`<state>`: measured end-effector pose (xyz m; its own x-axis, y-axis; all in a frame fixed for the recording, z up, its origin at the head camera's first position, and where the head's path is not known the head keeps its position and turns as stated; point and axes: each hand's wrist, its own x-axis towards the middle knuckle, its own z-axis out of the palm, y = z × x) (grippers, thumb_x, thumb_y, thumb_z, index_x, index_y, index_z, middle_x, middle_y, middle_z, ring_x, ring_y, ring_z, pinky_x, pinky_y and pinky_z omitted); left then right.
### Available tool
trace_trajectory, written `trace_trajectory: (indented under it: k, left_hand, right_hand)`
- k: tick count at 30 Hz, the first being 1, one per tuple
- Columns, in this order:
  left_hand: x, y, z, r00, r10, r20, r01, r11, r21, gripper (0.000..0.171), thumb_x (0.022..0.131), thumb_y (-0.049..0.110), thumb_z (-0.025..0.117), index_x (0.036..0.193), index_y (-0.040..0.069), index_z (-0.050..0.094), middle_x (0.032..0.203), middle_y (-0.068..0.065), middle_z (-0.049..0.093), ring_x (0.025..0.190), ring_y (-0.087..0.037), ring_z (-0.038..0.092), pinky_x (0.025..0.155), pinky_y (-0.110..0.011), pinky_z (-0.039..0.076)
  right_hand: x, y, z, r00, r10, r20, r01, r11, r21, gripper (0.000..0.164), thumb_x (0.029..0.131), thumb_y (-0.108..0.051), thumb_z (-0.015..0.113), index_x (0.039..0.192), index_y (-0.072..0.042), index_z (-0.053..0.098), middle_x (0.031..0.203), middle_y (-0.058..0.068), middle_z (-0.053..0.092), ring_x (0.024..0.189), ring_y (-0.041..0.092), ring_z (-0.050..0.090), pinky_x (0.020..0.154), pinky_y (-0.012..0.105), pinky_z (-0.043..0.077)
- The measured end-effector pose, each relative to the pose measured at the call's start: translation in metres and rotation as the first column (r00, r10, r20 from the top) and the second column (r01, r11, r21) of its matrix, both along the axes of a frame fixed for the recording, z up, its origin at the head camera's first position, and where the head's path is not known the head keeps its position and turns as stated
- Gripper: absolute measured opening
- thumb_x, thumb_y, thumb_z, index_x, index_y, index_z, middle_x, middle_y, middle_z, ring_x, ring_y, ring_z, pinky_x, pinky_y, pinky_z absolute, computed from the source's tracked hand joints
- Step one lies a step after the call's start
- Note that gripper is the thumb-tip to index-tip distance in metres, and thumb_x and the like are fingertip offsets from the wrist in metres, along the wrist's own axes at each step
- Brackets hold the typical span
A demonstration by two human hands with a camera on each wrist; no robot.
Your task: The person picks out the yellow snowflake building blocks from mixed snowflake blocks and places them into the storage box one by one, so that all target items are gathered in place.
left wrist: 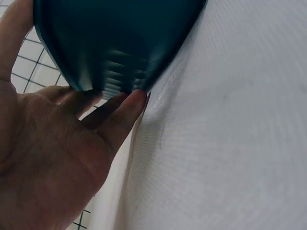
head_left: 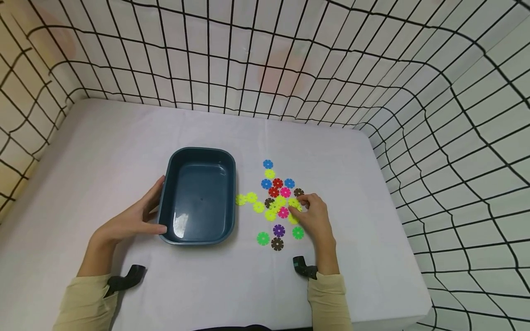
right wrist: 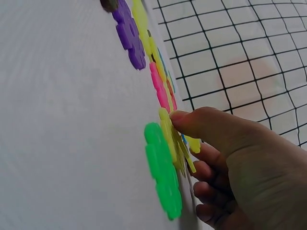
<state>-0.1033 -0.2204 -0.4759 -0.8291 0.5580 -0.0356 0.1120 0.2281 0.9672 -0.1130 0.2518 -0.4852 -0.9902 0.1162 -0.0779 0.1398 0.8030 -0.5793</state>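
A dark blue plastic basin (head_left: 201, 232) stands on the table. My left hand (head_left: 134, 218) holds it by its left side, thumb at the near corner of the rim and fingers against the outer wall (left wrist: 96, 52). To the basin's right lies a spread of notched plastic snowflake discs in yellow, red, pink, blue, brown, green and purple. My right hand (head_left: 318, 218) is at the right side of this spread. Its thumb and fingers pinch a yellow snowflake disc (right wrist: 188, 155), with a green snowflake disc (right wrist: 162, 170) close by. The pinching fingertips are partly hidden behind the yellow pieces.
A white cloth covers the table (head_left: 232, 285). A black wire mesh (head_left: 248, 59) rises along the back and both sides. A blue disc (head_left: 267, 164) lies at the spread's far end, a brown disc (head_left: 277, 243) at its near end.
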Motion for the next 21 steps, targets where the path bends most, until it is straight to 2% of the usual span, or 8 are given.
trace_trajectory:
  k: [3, 7, 11, 15, 17, 18, 19, 21]
  left_hand:
    - [0.0, 0.001, 0.001, 1.0, 0.004, 0.006, -0.004, 1.0, -0.01, 0.12, 0.076, 0.004, 0.077, 0.156, 0.034, -0.008, 0.166, -0.007, -0.008, 0.147, -0.05, 0.004, 0.1, -0.007, 0.029]
    - [0.0, 0.001, 0.002, 1.0, 0.007, 0.015, -0.007, 1.0, -0.021, 0.12, 0.077, 0.005, 0.077, 0.156, 0.034, -0.008, 0.166, -0.005, -0.008, 0.148, -0.048, 0.003, 0.11, -0.024, 0.03]
    - [0.0, 0.001, 0.003, 1.0, 0.007, 0.014, -0.006, 1.0, -0.021, 0.12, 0.077, 0.005, 0.077, 0.156, 0.034, -0.009, 0.166, -0.005, -0.009, 0.148, -0.047, 0.003, 0.111, -0.025, 0.03]
    - [0.0, 0.001, 0.003, 1.0, 0.003, 0.011, -0.003, 1.0, -0.017, 0.121, 0.076, 0.004, 0.077, 0.156, 0.033, -0.01, 0.165, -0.006, -0.01, 0.147, -0.049, 0.002, 0.116, -0.051, 0.026]
    - [0.0, 0.001, 0.003, 1.0, 0.004, 0.011, -0.003, 1.0, -0.013, 0.121, 0.076, 0.003, 0.077, 0.156, 0.032, -0.01, 0.165, -0.006, -0.01, 0.147, -0.05, 0.002, 0.109, -0.069, 0.019]
    - [0.0, 0.001, 0.003, 1.0, 0.004, 0.011, -0.003, 1.0, -0.012, 0.121, 0.076, 0.003, 0.077, 0.156, 0.032, -0.01, 0.165, -0.007, -0.01, 0.147, -0.05, 0.002, 0.106, -0.072, 0.017]
    - [0.0, 0.001, 0.003, 1.0, 0.003, 0.011, -0.003, 1.0, -0.011, 0.121, 0.076, 0.003, 0.077, 0.156, 0.032, -0.01, 0.165, -0.007, -0.01, 0.147, -0.05, 0.002, 0.107, -0.072, 0.017]
    - [0.0, 0.0, 0.002, 1.0, 0.001, 0.01, -0.001, 1.0, -0.008, 0.121, 0.076, 0.003, 0.077, 0.156, 0.032, -0.01, 0.165, -0.007, -0.01, 0.147, -0.05, 0.002, 0.115, -0.054, 0.026]
  right_hand:
    - [0.001, -0.002, 0.002, 1.0, -0.01, -0.006, 0.01, 1.0, -0.008, 0.044, 0.08, -0.032, 0.078, 0.115, -0.007, 0.065, 0.102, 0.008, 0.059, 0.096, 0.024, 0.053, 0.085, 0.038, 0.05]
    - [0.001, -0.006, 0.006, 1.0, -0.01, -0.024, 0.01, 1.0, -0.017, 0.042, 0.081, -0.027, 0.079, 0.117, -0.009, 0.065, 0.101, 0.007, 0.059, 0.096, 0.023, 0.052, 0.084, 0.036, 0.05]
    - [0.001, -0.008, 0.01, 0.999, -0.014, -0.029, 0.013, 1.0, -0.026, 0.043, 0.081, -0.022, 0.079, 0.119, -0.009, 0.066, 0.102, 0.008, 0.061, 0.095, 0.024, 0.052, 0.082, 0.035, 0.049]
    - [0.0, -0.011, 0.014, 0.999, -0.021, -0.027, 0.02, 0.999, -0.029, 0.043, 0.08, -0.022, 0.08, 0.118, -0.009, 0.067, 0.102, 0.009, 0.062, 0.094, 0.024, 0.053, 0.079, 0.033, 0.048]
    - [-0.001, -0.012, 0.015, 0.999, -0.015, -0.042, 0.013, 0.999, -0.038, 0.043, 0.079, -0.023, 0.08, 0.118, -0.008, 0.067, 0.101, 0.009, 0.063, 0.094, 0.024, 0.054, 0.078, 0.033, 0.047]
    - [-0.001, -0.012, 0.016, 0.998, -0.008, -0.054, 0.005, 0.999, -0.045, 0.043, 0.078, -0.022, 0.081, 0.117, -0.007, 0.068, 0.1, 0.01, 0.064, 0.093, 0.025, 0.054, 0.077, 0.032, 0.047]
    - [-0.002, -0.013, 0.016, 0.998, 0.003, -0.065, -0.006, 0.999, -0.053, 0.043, 0.078, -0.023, 0.081, 0.116, -0.007, 0.068, 0.1, 0.01, 0.064, 0.092, 0.025, 0.054, 0.076, 0.032, 0.046]
    - [-0.003, -0.015, 0.018, 0.996, 0.023, -0.082, -0.029, 0.997, -0.071, 0.044, 0.077, -0.023, 0.082, 0.115, -0.006, 0.069, 0.1, 0.011, 0.066, 0.09, 0.025, 0.055, 0.076, 0.032, 0.046]
